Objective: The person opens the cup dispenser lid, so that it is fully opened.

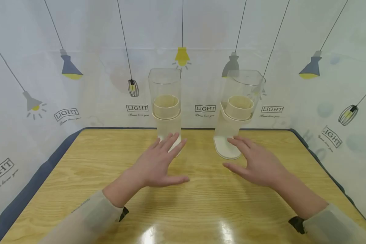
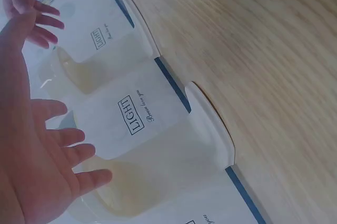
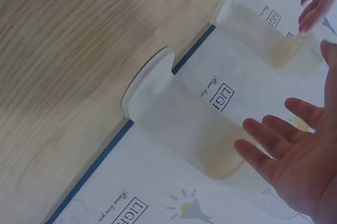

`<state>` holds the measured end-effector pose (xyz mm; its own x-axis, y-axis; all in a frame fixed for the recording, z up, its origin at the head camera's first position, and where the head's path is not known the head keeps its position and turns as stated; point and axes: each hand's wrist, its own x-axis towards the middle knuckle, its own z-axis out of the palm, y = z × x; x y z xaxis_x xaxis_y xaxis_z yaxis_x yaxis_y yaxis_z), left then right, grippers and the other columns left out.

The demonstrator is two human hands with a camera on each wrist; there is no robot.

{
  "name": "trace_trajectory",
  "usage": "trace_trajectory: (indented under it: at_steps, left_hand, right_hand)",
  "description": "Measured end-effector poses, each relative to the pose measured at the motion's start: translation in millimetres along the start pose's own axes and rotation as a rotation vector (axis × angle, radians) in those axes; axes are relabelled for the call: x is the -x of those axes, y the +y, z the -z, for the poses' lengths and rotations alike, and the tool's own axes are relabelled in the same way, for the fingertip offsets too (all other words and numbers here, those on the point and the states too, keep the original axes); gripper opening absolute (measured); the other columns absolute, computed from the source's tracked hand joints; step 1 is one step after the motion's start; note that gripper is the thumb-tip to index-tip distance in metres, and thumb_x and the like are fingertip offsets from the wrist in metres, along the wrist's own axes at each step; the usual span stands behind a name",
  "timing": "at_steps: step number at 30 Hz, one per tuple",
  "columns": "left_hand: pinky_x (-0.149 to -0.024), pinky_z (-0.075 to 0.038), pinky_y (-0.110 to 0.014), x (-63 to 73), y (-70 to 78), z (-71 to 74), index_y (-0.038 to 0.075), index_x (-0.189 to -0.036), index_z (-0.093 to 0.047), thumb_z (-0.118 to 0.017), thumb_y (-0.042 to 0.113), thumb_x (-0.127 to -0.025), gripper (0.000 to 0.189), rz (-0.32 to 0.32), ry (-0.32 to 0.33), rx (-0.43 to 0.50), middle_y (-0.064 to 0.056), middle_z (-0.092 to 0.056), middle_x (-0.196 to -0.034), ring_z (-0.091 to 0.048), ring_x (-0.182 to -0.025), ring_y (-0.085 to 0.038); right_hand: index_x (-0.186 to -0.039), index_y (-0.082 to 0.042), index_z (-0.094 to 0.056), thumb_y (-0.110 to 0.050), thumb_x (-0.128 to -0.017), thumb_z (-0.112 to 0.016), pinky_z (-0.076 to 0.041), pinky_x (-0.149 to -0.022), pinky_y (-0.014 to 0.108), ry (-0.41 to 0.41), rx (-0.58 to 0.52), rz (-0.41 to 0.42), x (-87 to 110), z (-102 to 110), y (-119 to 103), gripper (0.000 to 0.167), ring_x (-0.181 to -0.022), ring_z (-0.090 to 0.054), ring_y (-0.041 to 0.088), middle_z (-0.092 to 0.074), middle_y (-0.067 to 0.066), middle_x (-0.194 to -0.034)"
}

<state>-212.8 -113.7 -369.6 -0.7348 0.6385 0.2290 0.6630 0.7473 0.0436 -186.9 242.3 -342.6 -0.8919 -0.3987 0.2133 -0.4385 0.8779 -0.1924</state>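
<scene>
Two matching tabletop holders stand side by side at the back of the table, a left one point(image 1: 166, 107) and a right one point(image 1: 239, 109). Each has a pale upright back, a rounded white base, a cream ring partway up and a clear, open-topped upper part. My left hand point(image 1: 158, 164) is in front of the left holder, fingers spread and straight, overlapping its base in the head view. Over the front of the right holder's base point(image 1: 227, 149) reaches my right hand point(image 1: 259, 164), its fingers extended and thumb apart. Both palms hold nothing in the wrist views.
The wooden table point(image 1: 198, 203) has a dark blue edging point(image 1: 198, 128) along its back and sides. Close behind the holders hangs a white curtain point(image 1: 103, 61) printed with lamps and the word LIGHT, which also runs along both sides.
</scene>
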Motion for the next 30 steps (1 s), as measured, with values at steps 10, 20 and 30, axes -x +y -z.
trace_trajectory:
  at_steps: [10,20,30]
  left_hand:
    - [-0.094,-0.064,-0.058,-19.4,3.8,-6.1,0.011,-0.165,-0.048,-0.073,0.064,-0.097,0.09,0.021,0.124,0.172,-0.015,-0.052,-0.166,-0.064,-0.139,-0.038]
    - [-0.115,-0.055,-0.056,-59.0,9.8,0.7,0.014,-0.169,-0.043,-0.069,0.063,-0.1,0.089,0.045,0.088,0.299,-0.011,-0.049,-0.167,-0.054,-0.15,-0.032]
    - [-0.126,-0.046,-0.052,-115.8,12.4,-3.0,0.018,-0.171,-0.039,-0.067,0.063,-0.102,0.088,0.088,0.054,0.392,-0.011,-0.042,-0.173,-0.045,-0.159,-0.032]
  right_hand:
    - [-0.15,-0.01,-0.061,-0.034,-0.105,-0.073,-0.06,-0.079,0.062,0.295,-0.089,-0.022,0.9,19.7,21.0,0.052,-0.117,-0.073,0.042,-0.07,0.02,-0.138]
    - [-0.151,-0.002,-0.06,-0.028,-0.108,-0.068,-0.056,-0.104,0.062,0.477,-0.21,-0.122,-12.8,64.5,39.1,0.051,-0.127,-0.066,0.044,-0.061,0.025,-0.147]
    - [-0.161,-0.006,-0.049,-0.037,-0.104,-0.07,-0.047,-0.115,0.067,0.467,-0.268,-0.156,-49.4,91.6,40.3,0.068,-0.142,-0.051,0.047,-0.043,0.025,-0.162]
